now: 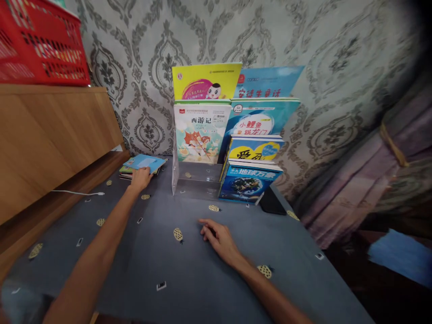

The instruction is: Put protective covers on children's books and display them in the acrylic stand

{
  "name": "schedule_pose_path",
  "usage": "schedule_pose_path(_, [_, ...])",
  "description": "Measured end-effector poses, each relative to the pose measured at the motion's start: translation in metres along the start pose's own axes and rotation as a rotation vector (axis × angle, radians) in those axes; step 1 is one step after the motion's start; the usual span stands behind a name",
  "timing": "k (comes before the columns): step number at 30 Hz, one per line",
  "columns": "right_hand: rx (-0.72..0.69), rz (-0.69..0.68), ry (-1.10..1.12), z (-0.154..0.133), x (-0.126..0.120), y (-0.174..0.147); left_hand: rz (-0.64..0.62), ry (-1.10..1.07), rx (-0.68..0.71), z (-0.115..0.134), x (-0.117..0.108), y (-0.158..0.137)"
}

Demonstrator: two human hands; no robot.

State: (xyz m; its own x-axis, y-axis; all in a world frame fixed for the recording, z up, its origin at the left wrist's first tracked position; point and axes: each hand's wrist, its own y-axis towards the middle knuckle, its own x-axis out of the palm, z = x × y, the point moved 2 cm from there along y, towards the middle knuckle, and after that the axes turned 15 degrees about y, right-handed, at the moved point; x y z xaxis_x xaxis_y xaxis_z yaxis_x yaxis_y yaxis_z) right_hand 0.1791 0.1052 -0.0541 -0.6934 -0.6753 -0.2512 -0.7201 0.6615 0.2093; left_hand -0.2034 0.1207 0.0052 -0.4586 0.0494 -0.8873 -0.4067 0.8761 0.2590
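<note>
My left hand point(141, 179) reaches to a small stack of books point(125, 173) at the back left of the table. Its fingers are closed on the near edge of the light-blue book point(145, 161) on top; the thumb's grip is partly hidden. My right hand point(219, 238) is over the middle of the table with nothing in it, index finger stretched out and the others loosely bent. Beyond it stands a clear tiered book rack point(197, 186). A white-covered book point(202, 135) and a yellow book point(205, 81) stand on its left side.
The rack's right side carries blue books, an earth-picture book point(248, 184) lowest. A dark flat object point(272, 201) lies beside it. A white cable point(79, 193) crosses the left edge near a wooden cabinet point(57, 139) bearing a red basket point(43, 45). A curtain point(357, 180) hangs right.
</note>
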Motion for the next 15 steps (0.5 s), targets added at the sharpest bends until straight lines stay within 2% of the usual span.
schedule_pose_path(7, [-0.002, 0.000, -0.003, 0.0020, 0.0004, 0.0004, 0.041, 0.058, 0.120, -0.0007, -0.0017, -0.0083])
schedule_pose_path(15, [-0.033, -0.005, -0.009, -0.0012, 0.0007, -0.0008, 0.069, 0.084, 0.138, -0.0034, -0.0067, -0.0026])
